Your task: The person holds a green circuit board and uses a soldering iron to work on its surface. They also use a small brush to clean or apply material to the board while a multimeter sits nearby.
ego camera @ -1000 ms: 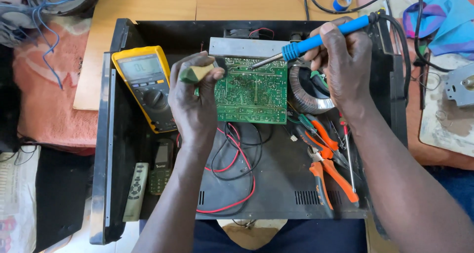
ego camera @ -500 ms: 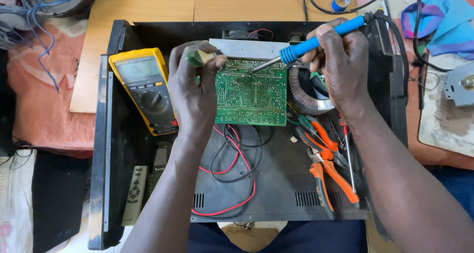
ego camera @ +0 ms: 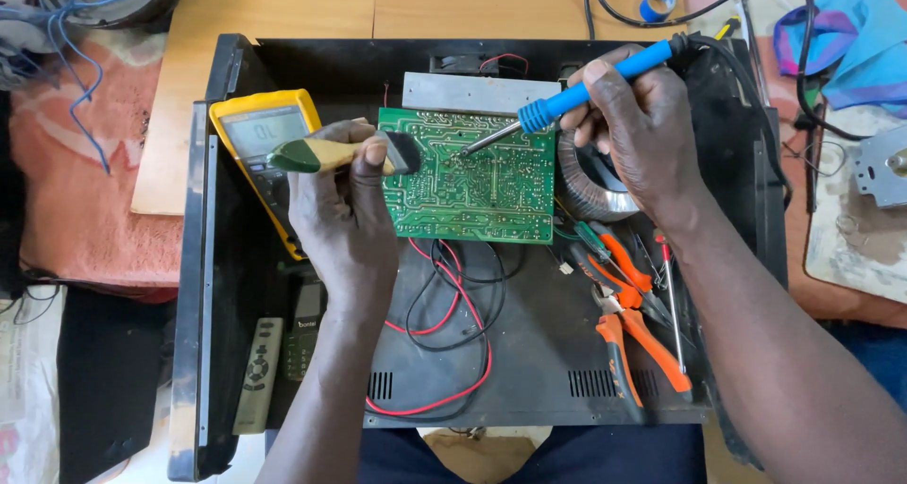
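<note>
A green circuit board (ego camera: 472, 196) lies solder side up inside an open black chassis (ego camera: 529, 352). My left hand (ego camera: 345, 210) grips a small paintbrush (ego camera: 326, 154) with a wooden handle and green end, its dark bristles resting on the board's left edge. My right hand (ego camera: 638, 130) holds a blue-handled soldering iron (ego camera: 567, 99), whose metal tip touches the board near its upper middle. A silver heat sink (ego camera: 477, 93) runs along the board's far edge.
A yellow multimeter (ego camera: 255, 139) lies left of the board. Orange-handled pliers (ego camera: 633, 328) and screwdrivers (ego camera: 673, 305) lie at the right. Red and black wires (ego camera: 444, 333) loop below the board. Two remote controls (ego camera: 260, 375) sit lower left. A toroidal transformer (ego camera: 590, 186) is under my right hand.
My left hand has shifted left off the board and turned the brush sideways, so the board's left part now shows. The soldering iron has stayed on the board.
</note>
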